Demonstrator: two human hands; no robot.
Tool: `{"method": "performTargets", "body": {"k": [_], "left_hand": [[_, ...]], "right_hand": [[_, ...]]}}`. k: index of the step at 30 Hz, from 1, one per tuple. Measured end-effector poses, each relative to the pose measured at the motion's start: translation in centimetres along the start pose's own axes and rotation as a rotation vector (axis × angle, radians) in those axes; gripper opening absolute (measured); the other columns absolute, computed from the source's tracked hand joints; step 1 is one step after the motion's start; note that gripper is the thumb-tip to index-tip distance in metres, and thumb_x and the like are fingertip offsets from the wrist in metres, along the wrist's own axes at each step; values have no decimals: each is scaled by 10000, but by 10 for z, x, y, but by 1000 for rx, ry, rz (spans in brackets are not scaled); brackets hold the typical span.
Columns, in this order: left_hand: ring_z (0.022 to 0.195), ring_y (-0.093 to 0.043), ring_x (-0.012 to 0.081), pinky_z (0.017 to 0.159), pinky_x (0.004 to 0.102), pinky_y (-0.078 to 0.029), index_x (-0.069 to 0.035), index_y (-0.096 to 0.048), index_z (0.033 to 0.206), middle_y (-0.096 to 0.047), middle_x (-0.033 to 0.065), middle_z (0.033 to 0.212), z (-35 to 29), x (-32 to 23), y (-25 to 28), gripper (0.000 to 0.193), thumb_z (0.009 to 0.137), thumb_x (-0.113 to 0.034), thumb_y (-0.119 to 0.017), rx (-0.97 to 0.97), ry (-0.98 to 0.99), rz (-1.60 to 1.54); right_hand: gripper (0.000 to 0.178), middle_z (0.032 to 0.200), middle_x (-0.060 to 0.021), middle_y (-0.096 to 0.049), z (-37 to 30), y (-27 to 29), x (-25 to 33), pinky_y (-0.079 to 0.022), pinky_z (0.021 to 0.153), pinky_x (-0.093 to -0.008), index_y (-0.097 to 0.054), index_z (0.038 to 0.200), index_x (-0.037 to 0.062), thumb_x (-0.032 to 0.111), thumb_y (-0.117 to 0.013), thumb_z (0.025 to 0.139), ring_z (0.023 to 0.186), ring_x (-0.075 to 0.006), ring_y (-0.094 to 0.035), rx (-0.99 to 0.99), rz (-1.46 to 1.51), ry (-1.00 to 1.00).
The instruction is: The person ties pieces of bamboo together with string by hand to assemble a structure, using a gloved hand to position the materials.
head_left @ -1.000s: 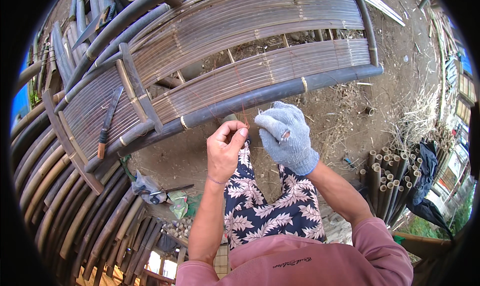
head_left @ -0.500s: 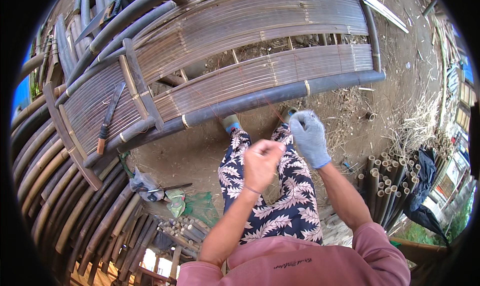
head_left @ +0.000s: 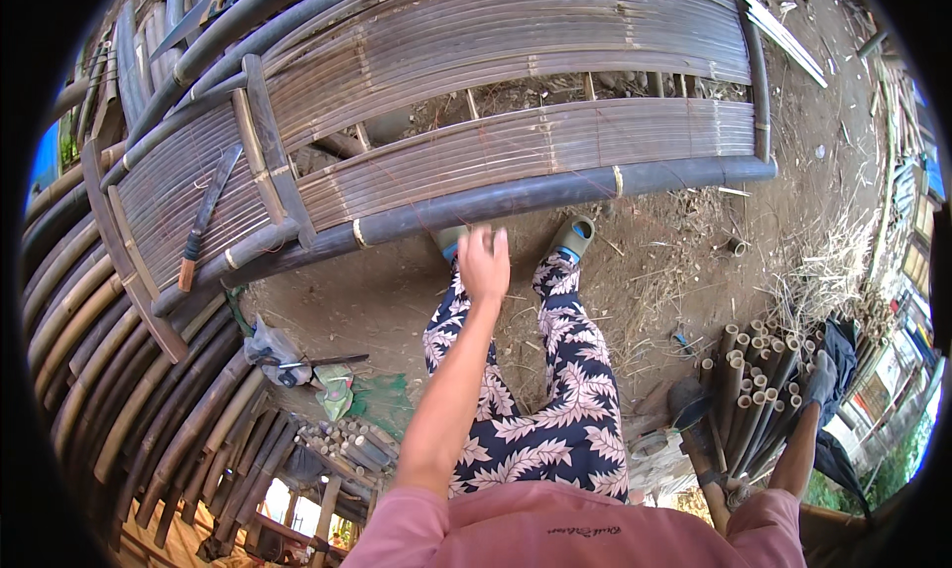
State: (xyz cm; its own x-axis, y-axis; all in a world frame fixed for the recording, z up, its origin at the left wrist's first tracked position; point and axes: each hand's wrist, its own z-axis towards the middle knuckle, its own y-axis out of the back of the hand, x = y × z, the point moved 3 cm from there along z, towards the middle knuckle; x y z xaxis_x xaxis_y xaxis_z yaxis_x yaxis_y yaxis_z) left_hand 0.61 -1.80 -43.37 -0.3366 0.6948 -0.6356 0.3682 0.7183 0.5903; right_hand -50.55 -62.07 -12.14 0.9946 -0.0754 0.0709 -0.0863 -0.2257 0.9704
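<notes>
My bare left hand (head_left: 483, 262) is raised in front of the bamboo bench's thick dark front rail (head_left: 486, 204), its fingers smeared by motion. Far out to the right, my right hand (head_left: 821, 378) wears a grey glove and appears beside the standing bundle of bamboo poles (head_left: 764, 379). Its fingers look drawn together; whatever they hold is too small to see. Thin reddish strands run over the front band of split-bamboo slats (head_left: 555, 146). A long slatted gap separates this band from the wider slat panel (head_left: 476, 42) behind.
A long knife (head_left: 210, 216) lies on the bench's left end. Stacked bamboo poles (head_left: 149, 419) fill the left side. A plastic bag (head_left: 273, 350) and green netting (head_left: 385, 401) lie on the ground. Bamboo shavings (head_left: 823, 260) are heaped at right; pale strips (head_left: 783, 34) lie beyond the bench.
My gloved right hand has swung from in front of my body far out to the right. My left hand has moved up and slightly left, toward the bench rail.
</notes>
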Motion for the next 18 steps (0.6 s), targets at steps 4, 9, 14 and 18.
{"method": "performTargets", "body": {"k": [4,9,14,18], "left_hand": [[959,-582,361,831,472,-468,-23,-665,1023,-607,178,982,74,-1,-23,372,879,-366,-659,-139,21,345],[780,-649,311,714,429,-489,-12,-694,883,-665,128,713,84,11,-2,328,907,-335,-638,-161,65,-2],[773,-619,196,725,339,-553,-39,-486,916,-546,71,819,-172,-88,21,226,1047,-207,-410,454,615,-1096],[470,-327,52,413,225,-291,-137,-487,871,-390,-45,621,-316,-46,156,150,1006,-198,-508,195,855,-885]], "right_hand": [[556,1228,-276,-595,-90,-109,64,-443,981,-433,-536,1324,-17,351,-605,913,1123,-404,-574,-128,-617,275],[324,1149,-170,-635,-306,-231,218,-432,1015,-410,-619,1155,-35,125,-630,874,1130,-303,-578,533,-180,619],[835,1328,-178,-583,-444,-268,254,-390,1069,-493,-388,1444,28,690,-380,935,1273,-327,-512,1844,1264,-888],[359,691,-12,-508,-454,-262,320,-463,769,-356,-517,1128,52,385,-426,1029,616,-166,-467,1812,1576,-816]]}}
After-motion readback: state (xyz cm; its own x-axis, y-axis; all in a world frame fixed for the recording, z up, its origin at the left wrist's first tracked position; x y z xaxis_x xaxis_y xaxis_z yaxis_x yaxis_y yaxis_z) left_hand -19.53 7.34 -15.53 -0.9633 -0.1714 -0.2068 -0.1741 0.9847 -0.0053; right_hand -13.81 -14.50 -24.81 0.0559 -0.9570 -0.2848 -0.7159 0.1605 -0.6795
